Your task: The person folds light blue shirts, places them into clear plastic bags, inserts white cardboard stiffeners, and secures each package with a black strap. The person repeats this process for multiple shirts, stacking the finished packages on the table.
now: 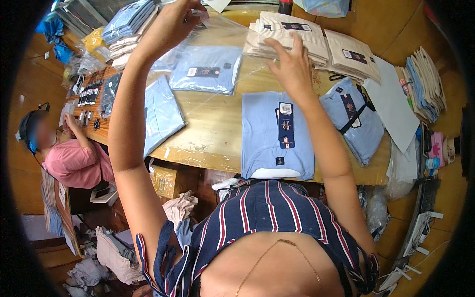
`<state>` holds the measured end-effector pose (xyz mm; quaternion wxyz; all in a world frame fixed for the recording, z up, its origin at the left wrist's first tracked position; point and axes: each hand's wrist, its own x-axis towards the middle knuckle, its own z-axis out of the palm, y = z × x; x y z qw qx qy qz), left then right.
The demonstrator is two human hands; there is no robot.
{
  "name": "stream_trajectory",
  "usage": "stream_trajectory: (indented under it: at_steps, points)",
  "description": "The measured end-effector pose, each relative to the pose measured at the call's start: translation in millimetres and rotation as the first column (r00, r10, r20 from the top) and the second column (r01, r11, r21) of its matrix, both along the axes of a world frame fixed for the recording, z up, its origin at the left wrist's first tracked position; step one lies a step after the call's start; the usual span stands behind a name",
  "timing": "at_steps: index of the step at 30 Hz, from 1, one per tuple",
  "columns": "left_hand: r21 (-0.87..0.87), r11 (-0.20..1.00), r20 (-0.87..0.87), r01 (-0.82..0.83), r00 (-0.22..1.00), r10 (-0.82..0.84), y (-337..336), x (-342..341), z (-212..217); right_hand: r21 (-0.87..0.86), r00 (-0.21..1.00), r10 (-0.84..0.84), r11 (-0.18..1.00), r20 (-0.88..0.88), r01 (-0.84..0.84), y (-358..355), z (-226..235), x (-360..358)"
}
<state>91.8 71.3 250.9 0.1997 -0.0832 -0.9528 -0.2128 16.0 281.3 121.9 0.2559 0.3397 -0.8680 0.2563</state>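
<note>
My left hand is raised at the far left of the table, its fingers closed on a clear plastic bag. The thin film stretches right toward my right hand, whose fingers are spread just in front of the beige folded garments; whether the film touches it I cannot tell. Below, close to my body, lies a folded light blue shirt with dark hang tags and its collar toward me. Beyond it to the left, a bagged blue shirt lies flat, with another bagged blue garment nearer the left edge.
To the right are a blue garment with a black strap, more beige garments and white paper. Stacked blue garments stand at the back left. A person in pink sits left; loose cloth is heaped below.
</note>
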Motion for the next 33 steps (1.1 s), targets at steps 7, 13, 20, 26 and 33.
stream_trajectory:
  at_steps: [7, 13, 20, 26, 33]
  points:
    - [0.293, 0.948, -0.148, 0.126, 0.985, -0.085, -2, 5, 8, -0.645, 0.826, 0.494, 0.731, 0.273, -0.224, 22, 18, -44]
    - [0.353, 0.922, 0.074, 0.157, 0.978, -0.195, -20, -1, 0, -0.813, 0.602, 0.682, 0.575, 0.416, -0.091, 43, 47, -49]
    - [0.381, 0.924, 0.233, -0.032, 0.970, -0.063, -33, -9, -1, -0.646, 0.597, 0.678, 0.692, 0.429, -0.322, 79, 57, -52]
    - [0.356, 0.932, 0.298, -0.071, 0.954, -0.042, -28, -4, 2, -0.261, 0.648, 0.443, 0.895, 0.620, -0.363, 69, 49, -18]
    - [0.326, 0.945, 0.269, -0.001, 0.959, -0.092, -34, -15, 6, -0.290, 0.431, 0.475, 0.856, 0.767, -0.428, 44, 18, -44]
